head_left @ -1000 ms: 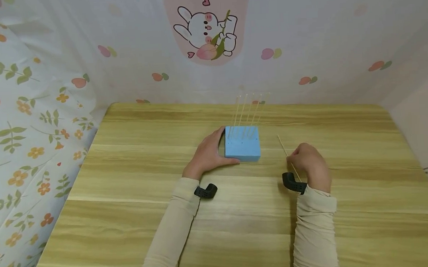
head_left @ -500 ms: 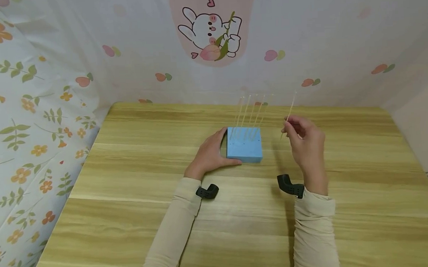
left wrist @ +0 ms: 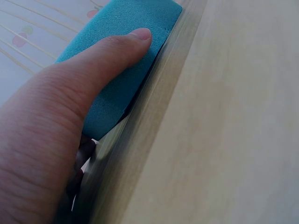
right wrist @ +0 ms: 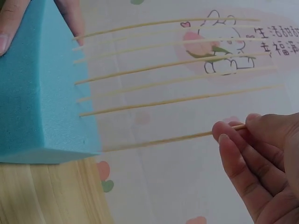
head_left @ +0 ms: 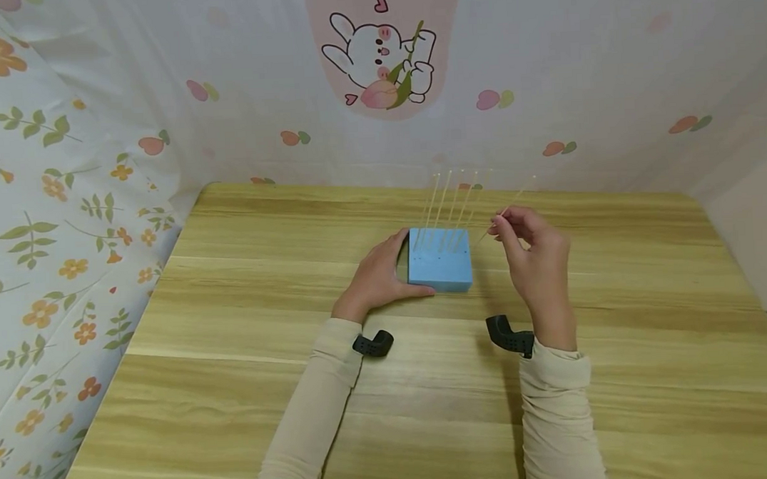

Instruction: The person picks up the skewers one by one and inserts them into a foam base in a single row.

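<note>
A light blue foam block [head_left: 440, 271] sits on the table, and several thin wooden skewers [right wrist: 112, 111] stand in its top. My left hand [head_left: 377, 274] grips the block from the left. Its thumb [left wrist: 110, 58] lies along the front face, while the fingers are mostly hidden behind. To the right of the block, my right hand [head_left: 539, 261] pinches one more wooden skewer [right wrist: 163, 141] between thumb and fingertips. This skewer leans, its lower end by the block's right edge; I cannot tell if it touches. Small dark holes dot the block's top.
The wood-grain table [head_left: 417, 409] reaches back to a white printed cloth [head_left: 235, 74] hanging behind it. Floral cloth [head_left: 55, 232] hangs along the left side. A black wrist mount [head_left: 511, 336] sits on my right wrist, another [head_left: 374, 344] on my left.
My right hand has lifted the skewer, turned it upward, and brought it leftward to the block, where it now leans more. My left hand still holds the block.
</note>
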`<state>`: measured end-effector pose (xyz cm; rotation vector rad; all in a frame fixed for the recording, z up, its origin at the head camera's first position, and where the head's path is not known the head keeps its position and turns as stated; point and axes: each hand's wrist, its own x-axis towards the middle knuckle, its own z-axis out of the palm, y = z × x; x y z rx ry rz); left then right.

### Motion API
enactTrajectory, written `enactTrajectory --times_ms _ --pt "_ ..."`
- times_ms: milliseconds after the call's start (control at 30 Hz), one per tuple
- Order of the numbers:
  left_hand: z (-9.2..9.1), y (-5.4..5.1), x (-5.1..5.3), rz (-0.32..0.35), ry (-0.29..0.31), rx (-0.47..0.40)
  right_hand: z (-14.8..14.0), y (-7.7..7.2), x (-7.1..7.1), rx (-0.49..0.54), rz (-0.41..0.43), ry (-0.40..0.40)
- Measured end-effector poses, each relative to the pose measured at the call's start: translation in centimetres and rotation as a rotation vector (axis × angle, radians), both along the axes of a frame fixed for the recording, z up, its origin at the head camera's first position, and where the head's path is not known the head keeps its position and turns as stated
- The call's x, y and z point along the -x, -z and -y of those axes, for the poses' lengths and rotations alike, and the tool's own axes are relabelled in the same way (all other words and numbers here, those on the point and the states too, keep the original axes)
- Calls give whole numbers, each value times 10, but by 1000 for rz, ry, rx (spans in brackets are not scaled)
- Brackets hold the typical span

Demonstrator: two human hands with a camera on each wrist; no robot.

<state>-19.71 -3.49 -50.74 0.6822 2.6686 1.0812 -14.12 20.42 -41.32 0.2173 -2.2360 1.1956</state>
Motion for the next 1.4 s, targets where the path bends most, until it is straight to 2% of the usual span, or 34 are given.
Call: enactTrajectory --times_ms 267,800,1167,1400 --pt "0 1 1 -12 0 3 2 -2 0 -6 -23 -11" --pt "0 0 1 -2 -3 1 4 -2 1 -46 6 -8" --pt "0 0 1 -7 -1 3 4 3 3 -73 50 -26" --pt "0 1 1 -6 0 3 5 7 4 -126 125 -12"
